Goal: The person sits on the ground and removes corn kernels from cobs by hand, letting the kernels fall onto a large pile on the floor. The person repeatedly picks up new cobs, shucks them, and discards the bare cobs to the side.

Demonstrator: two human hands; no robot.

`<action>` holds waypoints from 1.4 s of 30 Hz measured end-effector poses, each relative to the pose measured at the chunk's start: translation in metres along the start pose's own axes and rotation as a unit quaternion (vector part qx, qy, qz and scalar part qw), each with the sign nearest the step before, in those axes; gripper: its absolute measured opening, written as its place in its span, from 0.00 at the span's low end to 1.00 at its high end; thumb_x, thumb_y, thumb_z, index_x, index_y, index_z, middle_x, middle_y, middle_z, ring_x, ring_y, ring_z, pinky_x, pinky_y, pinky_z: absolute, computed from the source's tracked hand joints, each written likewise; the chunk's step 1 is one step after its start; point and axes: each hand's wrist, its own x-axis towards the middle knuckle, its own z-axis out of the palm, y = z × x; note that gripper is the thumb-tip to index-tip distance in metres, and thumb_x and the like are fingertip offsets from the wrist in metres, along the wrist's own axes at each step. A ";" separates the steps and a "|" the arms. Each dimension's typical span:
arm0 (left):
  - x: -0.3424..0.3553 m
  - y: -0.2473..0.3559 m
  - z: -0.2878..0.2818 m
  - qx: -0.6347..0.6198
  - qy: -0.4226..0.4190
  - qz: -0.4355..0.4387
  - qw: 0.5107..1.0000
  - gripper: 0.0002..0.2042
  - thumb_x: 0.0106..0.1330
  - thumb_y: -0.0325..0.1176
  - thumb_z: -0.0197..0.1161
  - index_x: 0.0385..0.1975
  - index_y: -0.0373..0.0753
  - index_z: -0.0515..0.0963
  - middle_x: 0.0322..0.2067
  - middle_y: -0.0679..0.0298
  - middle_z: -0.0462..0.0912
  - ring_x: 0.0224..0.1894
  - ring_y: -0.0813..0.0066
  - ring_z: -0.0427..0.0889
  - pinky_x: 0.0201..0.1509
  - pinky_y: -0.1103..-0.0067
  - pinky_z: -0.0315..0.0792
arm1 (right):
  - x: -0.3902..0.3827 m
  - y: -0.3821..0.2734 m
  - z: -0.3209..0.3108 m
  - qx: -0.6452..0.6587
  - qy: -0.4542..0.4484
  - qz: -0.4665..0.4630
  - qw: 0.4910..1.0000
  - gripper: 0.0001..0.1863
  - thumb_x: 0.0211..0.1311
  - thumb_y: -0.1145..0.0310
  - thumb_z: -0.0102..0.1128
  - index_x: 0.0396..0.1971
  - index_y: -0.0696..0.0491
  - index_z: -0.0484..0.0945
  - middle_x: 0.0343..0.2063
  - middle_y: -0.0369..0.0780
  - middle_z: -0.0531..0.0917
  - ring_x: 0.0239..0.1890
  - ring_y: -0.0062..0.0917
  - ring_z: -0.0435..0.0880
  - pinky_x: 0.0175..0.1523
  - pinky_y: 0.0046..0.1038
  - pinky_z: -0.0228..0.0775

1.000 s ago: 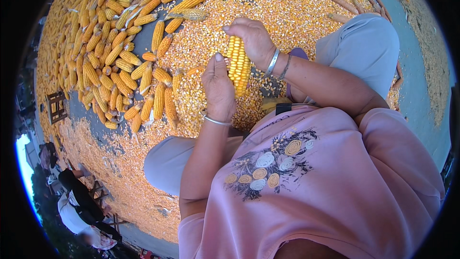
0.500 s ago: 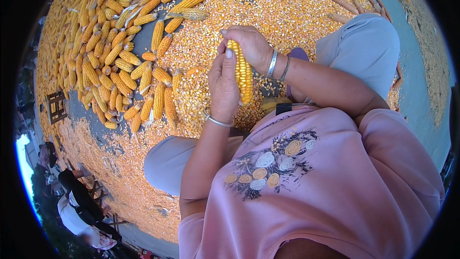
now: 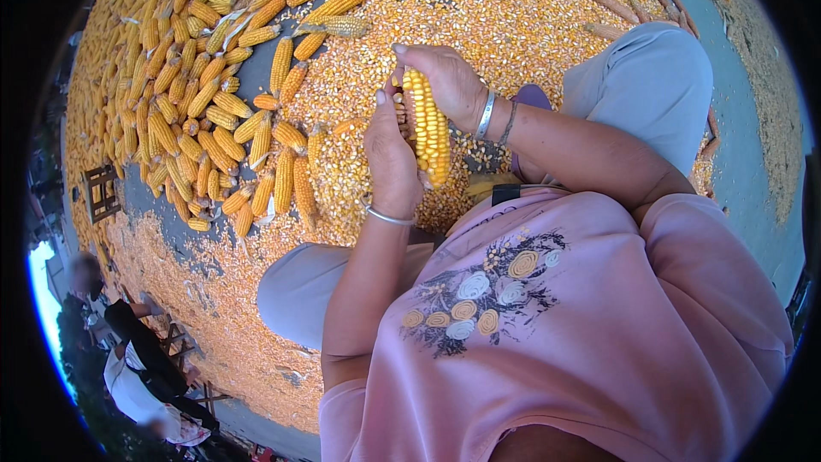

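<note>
A yellow ear of corn [image 3: 436, 141] stands nearly upright between my two hands, over spread loose kernels. My left hand [image 3: 391, 154] is wrapped along its left side, thumb near the upper part. From the upper right, my right hand [image 3: 446, 81] closes round the top end of the ear. Between my left thumb and the ear, a brownish strip without kernels shows on the left side. Full rows of kernels cover the side turned to me. The fingers behind the ear are hidden.
A large heap of corn ears [image 3: 171, 94] lies to the left. Loose kernels [image 3: 487, 8] cover the ground ahead. Bare cobs [image 3: 611, 4] lie at the far right. A small wooden stool [image 3: 102, 192] stands at the left, and another person [image 3: 145, 368] is at the lower left.
My left thumb has moved up and left off the ear's front, and the ear has turned, showing the kernel-free strip. At the lower left, the other person has shifted slightly.
</note>
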 end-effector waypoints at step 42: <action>0.023 -0.028 -0.026 0.274 -0.024 0.197 0.941 0.26 0.77 0.53 0.42 0.47 0.31 0.73 0.28 0.60 0.80 0.25 0.74 0.81 0.27 0.79 0.75 | -0.005 0.010 0.006 -0.130 -0.033 -0.044 0.990 0.29 0.73 0.51 0.44 0.35 0.62 0.86 0.32 0.45 0.87 0.37 0.24 0.83 0.52 0.25 0.72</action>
